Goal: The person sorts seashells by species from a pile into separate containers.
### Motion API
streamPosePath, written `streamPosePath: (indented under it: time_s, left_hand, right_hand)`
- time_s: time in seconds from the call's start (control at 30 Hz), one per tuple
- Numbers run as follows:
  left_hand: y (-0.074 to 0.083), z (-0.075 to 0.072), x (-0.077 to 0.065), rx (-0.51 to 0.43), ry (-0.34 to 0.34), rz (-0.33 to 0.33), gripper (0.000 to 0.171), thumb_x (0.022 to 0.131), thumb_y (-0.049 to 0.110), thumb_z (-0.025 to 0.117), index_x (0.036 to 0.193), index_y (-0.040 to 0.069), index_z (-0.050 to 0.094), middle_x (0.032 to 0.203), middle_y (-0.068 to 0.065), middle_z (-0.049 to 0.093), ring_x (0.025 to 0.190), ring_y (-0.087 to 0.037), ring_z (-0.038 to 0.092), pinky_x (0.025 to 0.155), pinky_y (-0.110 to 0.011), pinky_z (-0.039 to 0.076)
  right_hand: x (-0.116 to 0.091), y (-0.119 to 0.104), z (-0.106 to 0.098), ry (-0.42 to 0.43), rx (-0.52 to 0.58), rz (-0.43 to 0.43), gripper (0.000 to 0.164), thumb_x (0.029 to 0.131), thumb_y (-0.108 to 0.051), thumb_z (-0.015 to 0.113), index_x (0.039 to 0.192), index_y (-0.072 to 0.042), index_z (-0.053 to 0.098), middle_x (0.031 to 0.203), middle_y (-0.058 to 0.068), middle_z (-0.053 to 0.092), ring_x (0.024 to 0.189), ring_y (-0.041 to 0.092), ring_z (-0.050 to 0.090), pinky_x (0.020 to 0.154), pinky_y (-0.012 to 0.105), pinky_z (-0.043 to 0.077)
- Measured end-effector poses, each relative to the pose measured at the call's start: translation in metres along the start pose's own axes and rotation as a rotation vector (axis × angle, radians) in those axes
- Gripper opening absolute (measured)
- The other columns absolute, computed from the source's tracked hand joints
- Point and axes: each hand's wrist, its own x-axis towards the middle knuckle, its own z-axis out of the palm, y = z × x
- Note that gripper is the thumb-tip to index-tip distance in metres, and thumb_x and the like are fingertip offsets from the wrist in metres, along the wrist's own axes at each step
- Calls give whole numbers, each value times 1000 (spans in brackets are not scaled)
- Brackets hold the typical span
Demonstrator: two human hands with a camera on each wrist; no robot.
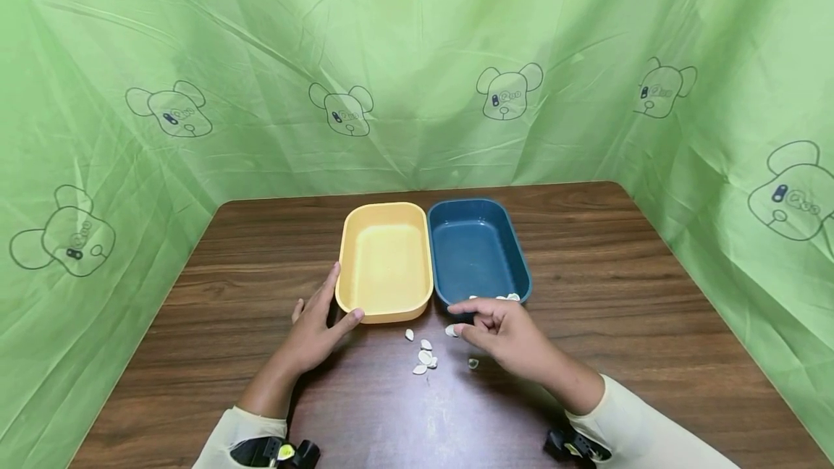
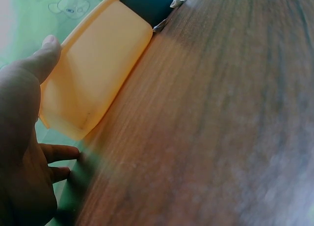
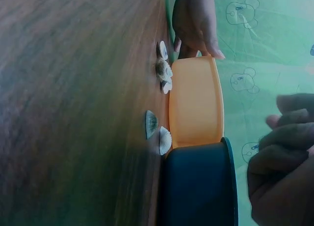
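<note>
My left hand (image 1: 315, 339) rests at the near left corner of a yellow plastic bin (image 1: 384, 320), its thumb at the front rim and a finger along the left side. In the left wrist view the thumb (image 2: 46, 56) lies straight against the bin. My right hand (image 1: 511, 339) hovers at the near edge of a blue bin (image 1: 472, 255), index finger and thumb apart, other fingers bent; nothing shows in its grip. One white seashell (image 3: 165, 140) lies on the table under that hand, beside a ribbed shell (image 3: 151, 124).
Several white shells (image 1: 426, 357) lie in a loose group on the table (image 1: 260, 252) in front of the yellow bin. More shells (image 1: 512, 297) show inside the blue bin's near end. The bins stand side by side. A green curtain (image 1: 417, 129) surrounds the table's back and sides.
</note>
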Motion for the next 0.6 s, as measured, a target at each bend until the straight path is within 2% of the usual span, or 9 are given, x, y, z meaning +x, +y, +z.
streamPosePath:
  time_s: [0.13, 0.33, 0.6]
  left_hand:
    - [0, 0, 0, 1, -1, 2, 98, 107, 54, 66, 179, 26, 5, 184, -11, 18, 169, -46, 21, 121, -87, -2]
    - [1, 0, -1, 3, -1, -2, 99, 106, 54, 66, 178, 28, 4, 184, -11, 18, 169, -45, 21, 121, -87, -2]
    - [0, 0, -1, 8, -1, -3, 98, 106, 55, 66, 178, 29, 3, 184, -11, 18, 169, -46, 21, 121, -87, -2]
  right_hand:
    - [-2, 1, -1, -59, -16, 22, 28, 99, -8, 79, 125, 0, 79, 59, -13, 40, 52, -4, 35, 46, 18, 27]
    - [-6, 5, -2, -113, -16, 33, 33, 99, -9, 79, 130, 2, 76, 60, -14, 42, 52, -4, 36, 45, 18, 26]
    - [-10, 15, -3, -239, -29, 110, 53, 98, -11, 81, 145, 7, 65, 61, -13, 40, 52, -5, 35, 48, 16, 28]
